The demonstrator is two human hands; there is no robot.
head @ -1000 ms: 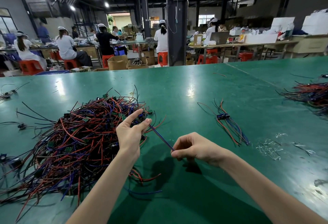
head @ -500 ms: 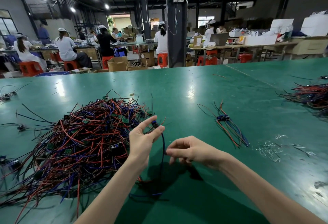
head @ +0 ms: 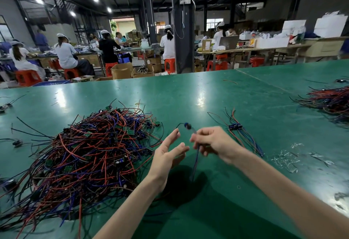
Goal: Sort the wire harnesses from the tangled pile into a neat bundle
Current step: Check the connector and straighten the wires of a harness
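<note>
Blue-wired harness (head: pixel 196 153) pinched between the curled fingers of the right hand (head: pixel 215 144), its wires hanging to the green table (head: pixel 217 95). The left hand (head: pixel 166 155) is just beside it, fingers spread, holding nothing. Tangled pile (head: pixel 90 149) lies at left, small bundle (head: pixel 239 131) at right.

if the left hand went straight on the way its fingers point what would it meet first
Most likely the wire harness pinched by the right hand: the open left hand points its fingers forward and right at it across a narrow gap. Depth is unclear.
</note>
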